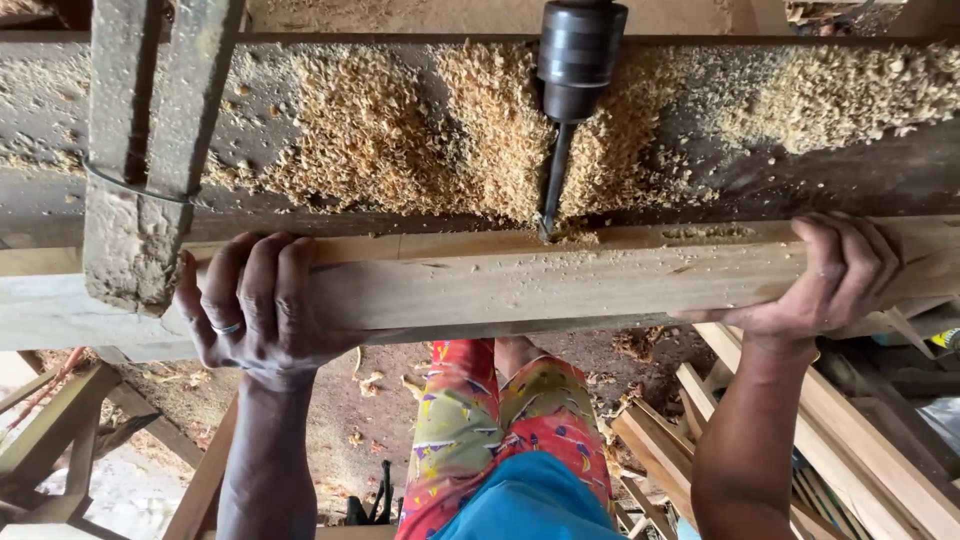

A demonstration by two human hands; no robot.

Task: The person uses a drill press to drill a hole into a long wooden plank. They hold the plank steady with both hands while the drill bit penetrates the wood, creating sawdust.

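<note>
Gripping the wooden plank (560, 280) at both ends, the left hand (255, 305) and right hand (835, 275) close around it. Its long axis runs left to right across the sawdust-strewn machine bed (400, 130), the drill bit (553, 190) meeting its far edge between the hands, slightly nearer the right.

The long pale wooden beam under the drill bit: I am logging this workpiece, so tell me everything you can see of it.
The long pale wooden beam is squared, light-coloured timber with visible grain, lying level across the view on the sawdust-covered machine bed. The left hand and right hand grip it from the near side. The dark metal drill bit meets its top face, where chips gather, beside a shallow cut slot.
</note>
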